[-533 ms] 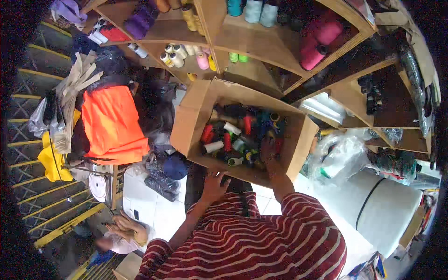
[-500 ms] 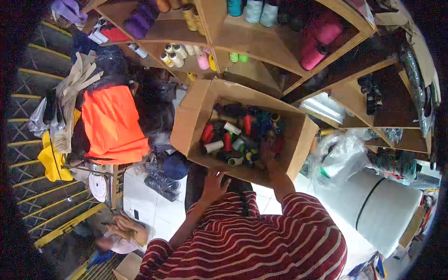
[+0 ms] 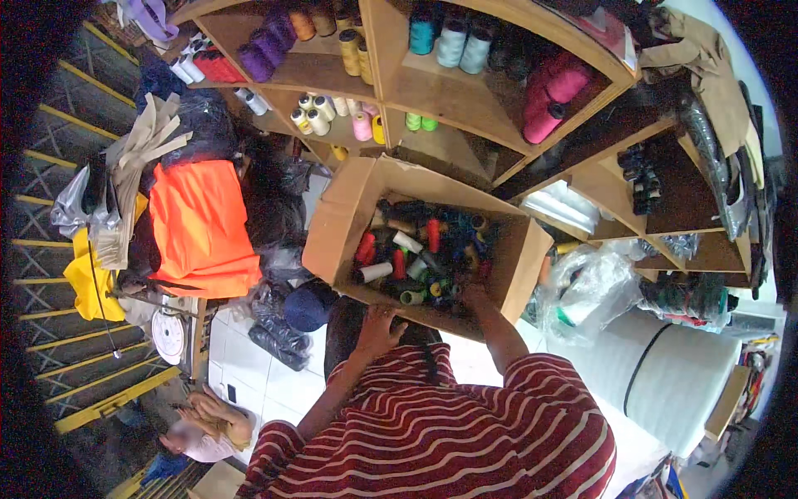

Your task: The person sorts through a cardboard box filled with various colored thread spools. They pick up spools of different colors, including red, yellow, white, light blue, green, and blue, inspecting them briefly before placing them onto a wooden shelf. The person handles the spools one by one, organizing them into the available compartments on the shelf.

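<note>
An open cardboard box [image 3: 328,224] holds several jumbled thread spools, among them a red spool [image 3: 433,234] and a white spool [image 3: 376,273]. My left hand [image 3: 380,328] grips the box's near edge at its left half, with fingers bent against the cardboard. My right hand [image 3: 475,301] reaches into the box's near right part, beside dark and coloured spools; its fingertips are too dim and hidden to make out.
Wooden shelves [image 3: 432,91] with thread cones rise beyond. Orange fabric [image 3: 199,229] and hanging strips lie left, beside a yellow-barred grille [image 3: 46,283]. Another person [image 3: 208,437] is at lower left. A white foam roll [image 3: 682,387] and crumpled plastic [image 3: 586,291] are right.
The view has shifted slightly, with the shelves and box lower in the picture. My right hand appears drawn a little toward the box's near wall.
</note>
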The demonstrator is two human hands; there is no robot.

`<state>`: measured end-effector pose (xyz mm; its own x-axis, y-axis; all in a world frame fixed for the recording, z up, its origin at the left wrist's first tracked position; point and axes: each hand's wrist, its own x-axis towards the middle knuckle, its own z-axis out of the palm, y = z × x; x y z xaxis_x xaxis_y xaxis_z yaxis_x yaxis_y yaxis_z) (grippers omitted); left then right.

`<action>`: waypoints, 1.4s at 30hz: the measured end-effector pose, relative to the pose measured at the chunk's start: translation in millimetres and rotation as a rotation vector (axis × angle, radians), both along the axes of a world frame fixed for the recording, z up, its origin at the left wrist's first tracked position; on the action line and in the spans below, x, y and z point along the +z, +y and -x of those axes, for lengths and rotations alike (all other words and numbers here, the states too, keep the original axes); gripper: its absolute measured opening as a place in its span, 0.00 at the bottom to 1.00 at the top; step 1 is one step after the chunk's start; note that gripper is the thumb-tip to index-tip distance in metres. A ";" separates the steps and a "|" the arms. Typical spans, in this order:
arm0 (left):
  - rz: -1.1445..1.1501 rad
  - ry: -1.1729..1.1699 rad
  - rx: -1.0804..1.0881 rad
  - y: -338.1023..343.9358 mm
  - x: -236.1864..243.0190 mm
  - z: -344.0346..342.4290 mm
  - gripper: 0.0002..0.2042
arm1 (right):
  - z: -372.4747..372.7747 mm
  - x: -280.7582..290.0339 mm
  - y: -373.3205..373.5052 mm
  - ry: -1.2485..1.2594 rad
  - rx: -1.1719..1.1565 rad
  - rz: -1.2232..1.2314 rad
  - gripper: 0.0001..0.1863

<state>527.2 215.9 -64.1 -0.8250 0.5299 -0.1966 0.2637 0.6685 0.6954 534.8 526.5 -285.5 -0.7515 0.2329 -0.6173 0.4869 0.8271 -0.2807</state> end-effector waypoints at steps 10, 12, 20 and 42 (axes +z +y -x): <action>-0.149 -0.272 -0.009 -3.6 1.5 22.5 0.20 | 25.2 153.7 2.8 0.226 0.130 -0.018 0.31; -0.238 -0.397 0.036 3.5 16.3 35.9 0.21 | 38.7 223.6 -2.9 0.335 0.216 0.008 0.31; -0.645 -0.649 0.136 40.8 86.6 69.0 0.26 | 80.0 362.6 -47.0 0.510 -0.043 0.762 0.23; -0.963 -0.976 0.571 -1.1 125.9 27.4 0.29 | -24.3 -59.3 -29.8 -0.078 0.176 -0.019 0.14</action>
<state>499.8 214.8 61.8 -0.7131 0.4323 -0.5520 -0.6896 -0.2903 0.6635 559.1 496.6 -344.9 -0.7315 0.1145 -0.6722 0.3544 0.9060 -0.2313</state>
